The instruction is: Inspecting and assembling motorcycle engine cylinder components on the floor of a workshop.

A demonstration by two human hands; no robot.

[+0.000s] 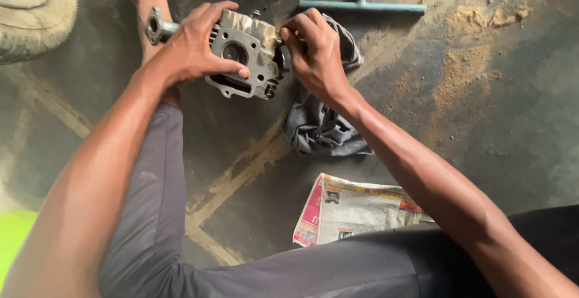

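My left hand (199,44) grips a grey metal engine cylinder head (244,57) from its left side and holds it above the floor. A short pipe flange (155,26) sticks out of the part to the left. My right hand (313,47) is at the part's right edge, its fingertips pinched on a piece of tan paper or gasket (256,25) that lies along the top face. What sits between those fingers is too small to tell.
A dark grey rag (322,126) lies on the stained concrete floor under my right hand. A folded newspaper (350,210) rests near my right leg. A blue-green T-shaped bar (362,3) lies at the top. A worn tyre (36,14) is at the top left.
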